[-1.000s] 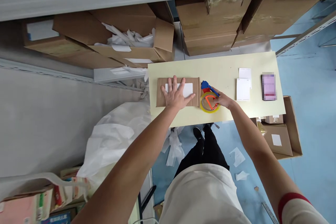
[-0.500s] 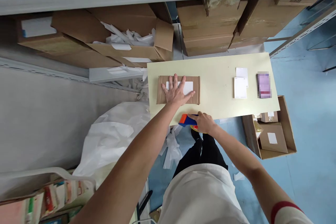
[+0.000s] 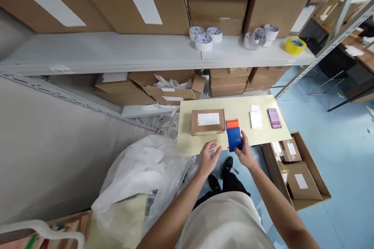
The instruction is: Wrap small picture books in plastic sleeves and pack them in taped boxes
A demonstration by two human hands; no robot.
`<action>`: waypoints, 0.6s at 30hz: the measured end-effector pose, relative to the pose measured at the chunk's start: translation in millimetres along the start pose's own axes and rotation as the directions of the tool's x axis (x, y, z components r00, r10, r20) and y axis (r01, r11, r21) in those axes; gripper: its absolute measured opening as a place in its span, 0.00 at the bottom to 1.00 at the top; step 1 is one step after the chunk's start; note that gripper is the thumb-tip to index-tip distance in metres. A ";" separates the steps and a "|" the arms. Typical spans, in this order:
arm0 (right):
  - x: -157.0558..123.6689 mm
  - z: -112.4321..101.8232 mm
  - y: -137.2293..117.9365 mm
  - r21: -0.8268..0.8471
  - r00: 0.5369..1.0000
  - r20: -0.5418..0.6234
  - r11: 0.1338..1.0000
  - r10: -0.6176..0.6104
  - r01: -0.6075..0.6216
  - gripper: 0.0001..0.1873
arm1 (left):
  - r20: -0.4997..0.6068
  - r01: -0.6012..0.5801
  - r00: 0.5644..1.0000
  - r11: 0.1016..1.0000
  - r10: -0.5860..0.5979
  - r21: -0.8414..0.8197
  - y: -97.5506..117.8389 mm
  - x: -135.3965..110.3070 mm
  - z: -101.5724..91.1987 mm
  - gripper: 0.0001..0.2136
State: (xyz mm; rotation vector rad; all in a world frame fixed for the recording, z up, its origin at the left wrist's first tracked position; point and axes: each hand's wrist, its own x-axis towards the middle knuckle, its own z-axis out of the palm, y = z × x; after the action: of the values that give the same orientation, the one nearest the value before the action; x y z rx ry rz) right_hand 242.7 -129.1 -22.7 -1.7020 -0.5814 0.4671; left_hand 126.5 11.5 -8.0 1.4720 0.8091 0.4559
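Note:
A cardboard box (image 3: 207, 127) with a white label (image 3: 208, 119) lies on the cream table. Right beside it is a blue and orange tape dispenser (image 3: 233, 138), near the table's front edge. My right hand (image 3: 246, 155) is at the dispenser's right side, thumb and forefinger apart at its edge; no firm grip shows. In front of the box, my left hand (image 3: 208, 158) hovers with fingers parted and slightly curved, holding nothing.
White cards (image 3: 256, 120) and a blurred purple packet (image 3: 274, 118) lie on the right of the table (image 3: 189, 148). An open carton (image 3: 317, 171) with smaller boxes stands at right. Tape rolls (image 3: 203, 42) sit on a grey shelf (image 3: 117, 52). White plastic sheeting (image 3: 131, 167) is at left.
My left hand has come off the box toward me. The dispenser has moved from the table's front edge to beside the box, and my right hand's fingers have parted. The view has tilted up.

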 end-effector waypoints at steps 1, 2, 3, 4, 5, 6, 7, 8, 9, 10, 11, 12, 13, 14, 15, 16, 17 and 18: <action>-4.7 6.3 -7.1 0.003 0.999 -0.017 0.999 -0.051 0.051 0.42 | 0.042 0.032 0.999 0.998 -0.029 -0.061 5.8 -9.5 5.4 0.23; -9.5 11.7 -14.1 -0.012 0.995 -0.038 0.995 -0.098 0.097 0.40 | 0.086 0.055 0.995 0.991 -0.045 -0.123 12.5 -16.2 9.6 0.24; -14.4 16.2 -20.6 -0.048 0.988 -0.064 0.989 -0.140 0.138 0.38 | 0.129 0.072 0.990 0.980 -0.049 -0.184 19.6 -20.7 12.6 0.25; -19.1 19.7 -26.4 -0.105 0.979 -0.089 0.979 -0.182 0.173 0.35 | 0.167 0.085 0.985 0.966 -0.044 -0.243 26.7 -23.7 14.4 0.25; -23.4 22.2 -31.4 -0.180 0.969 -0.106 0.962 -0.225 0.204 0.31 | 0.191 0.093 0.981 0.950 -0.036 -0.299 33.5 -25.8 15.0 0.25; -27.2 23.9 -35.7 -0.260 0.958 -0.105 0.937 -0.269 0.234 0.28 | 0.194 0.099 0.980 0.932 -0.031 -0.349 39.6 -27.2 14.8 0.24; -30.2 24.9 -39.5 -0.335 0.947 -0.081 0.903 -0.311 0.268 0.26 | 0.177 0.103 0.984 0.915 -0.035 -0.390 44.8 -28.2 14.1 0.24; -32.3 25.3 -43.0 -0.398 0.937 -0.041 0.866 -0.347 0.303 0.26 | 0.148 0.106 0.988 0.901 -0.048 -0.420 49.0 -28.7 13.1 0.23; -33.5 25.2 -46.4 -0.443 0.928 0.009 0.831 -0.372 0.337 0.27 | 0.114 0.110 0.991 0.891 -0.066 -0.441 52.3 -28.6 12.0 0.23; -33.7 24.7 -50.0 -0.473 0.921 0.061 0.802 -0.385 0.366 0.31 | 0.085 0.116 0.993 0.884 -0.086 -0.453 54.9 -27.8 11.1 0.23; -32.8 23.8 -53.9 -0.489 0.915 0.109 0.781 -0.388 0.389 0.35 | 0.066 0.123 0.992 0.879 -0.104 -0.461 57.0 -26.2 10.4 0.23; -31.0 22.7 -58.2 -0.498 0.910 0.153 0.766 -0.384 0.407 0.39 | 0.052 0.130 0.991 0.874 -0.119 -0.468 58.8 -23.9 9.9 0.23; -28.1 21.2 -62.8 -0.501 0.905 0.194 0.755 -0.379 0.423 0.43 | 0.038 0.133 0.991 0.868 -0.130 -0.478 60.6 -20.6 9.7 0.24; -24.1 19.5 -67.5 -0.501 0.896 0.235 0.743 -0.377 0.444 0.46 | 0.023 0.130 0.990 0.862 -0.136 -0.489 62.5 -16.6 9.6 0.25; -19.0 17.2 -72.2 -0.496 0.882 0.275 0.729 -0.383 0.472 0.47 | 0.008 0.125 0.990 0.858 -0.140 -0.499 65.0 -11.7 9.6 0.25; -12.8 14.4 -76.6 -0.490 0.863 0.306 0.711 -0.402 0.505 0.48 | -0.002 0.122 0.990 0.855 -0.143 -0.504 68.1 -6.0 9.7 0.25; -5.5 10.9 -80.4 -0.485 0.843 0.321 0.690 -0.431 0.537 0.47 | -0.006 0.123 0.989 0.856 -0.145 -0.503 72.1 0.5 9.7 0.25; 2.9 6.6 -83.6 -0.484 0.828 0.313 0.672 -0.465 0.560 0.46 | -0.001 0.127 0.989 0.858 -0.147 -0.497 77.2 7.9 9.8 0.25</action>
State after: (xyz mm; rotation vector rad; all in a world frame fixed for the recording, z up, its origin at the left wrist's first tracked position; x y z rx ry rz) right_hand 230.4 -109.0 57.8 -1.9406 -1.3933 0.0046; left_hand 154.4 16.9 64.9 0.9210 0.7513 0.5392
